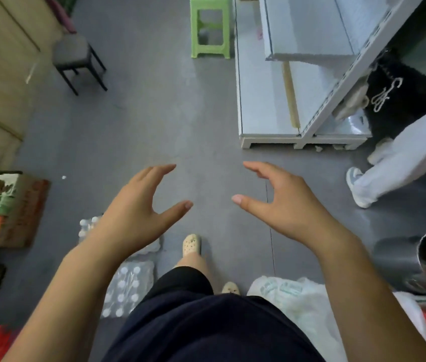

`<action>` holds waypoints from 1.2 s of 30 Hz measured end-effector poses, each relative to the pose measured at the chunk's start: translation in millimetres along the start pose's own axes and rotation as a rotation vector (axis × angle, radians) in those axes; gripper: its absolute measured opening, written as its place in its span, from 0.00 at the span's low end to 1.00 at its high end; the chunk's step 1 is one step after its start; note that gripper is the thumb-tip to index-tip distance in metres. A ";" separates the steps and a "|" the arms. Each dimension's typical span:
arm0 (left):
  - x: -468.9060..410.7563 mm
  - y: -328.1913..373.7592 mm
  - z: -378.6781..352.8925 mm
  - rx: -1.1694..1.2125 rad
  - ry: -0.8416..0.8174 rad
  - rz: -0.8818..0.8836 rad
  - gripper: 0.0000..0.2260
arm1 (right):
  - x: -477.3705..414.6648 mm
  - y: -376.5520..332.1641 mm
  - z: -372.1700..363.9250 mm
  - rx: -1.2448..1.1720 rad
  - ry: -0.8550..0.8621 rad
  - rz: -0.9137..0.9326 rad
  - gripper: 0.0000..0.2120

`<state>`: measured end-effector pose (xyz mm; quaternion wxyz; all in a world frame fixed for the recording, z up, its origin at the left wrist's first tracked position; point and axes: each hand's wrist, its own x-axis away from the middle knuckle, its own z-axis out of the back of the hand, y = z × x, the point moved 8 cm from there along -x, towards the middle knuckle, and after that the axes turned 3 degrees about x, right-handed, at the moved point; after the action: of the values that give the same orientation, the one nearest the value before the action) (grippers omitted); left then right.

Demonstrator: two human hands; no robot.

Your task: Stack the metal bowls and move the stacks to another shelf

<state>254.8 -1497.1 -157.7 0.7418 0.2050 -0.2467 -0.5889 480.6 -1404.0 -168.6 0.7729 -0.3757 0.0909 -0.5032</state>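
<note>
My left hand (138, 205) and my right hand (285, 202) hover in front of me over the grey floor, palms facing each other, fingers relaxed and spread, holding nothing. A shiny metal bowl (415, 265) lies on its side at the lower right edge, apart from my right forearm. A white metal shelf unit (266, 100) stands ahead on the right with bare boards. No other bowls are visible.
A green plastic stool (210, 27) and a dark stool (76, 56) stand ahead. Packs of water bottles (128, 286) and a box of goods (0, 207) sit left. Another person's leg (394, 163) is at the right. A white bag (295, 299) lies near my feet.
</note>
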 end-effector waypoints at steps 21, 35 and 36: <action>-330.9 -128.0 190.0 -0.050 0.112 0.009 0.36 | -383.1 -147.4 33.9 0.008 0.056 0.109 0.33; -578.6 -105.9 222.0 -0.023 0.135 0.010 0.36 | -630.6 -131.1 122.5 0.055 -0.032 0.130 0.36; -598.3 -102.1 227.5 -0.011 0.156 0.014 0.36 | -649.8 -133.7 134.1 0.053 -0.027 0.147 0.36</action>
<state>-72.8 -939.7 -112.2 0.7642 0.2443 -0.1863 -0.5672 145.3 -816.8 -139.1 0.8186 -0.3542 0.0943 -0.4421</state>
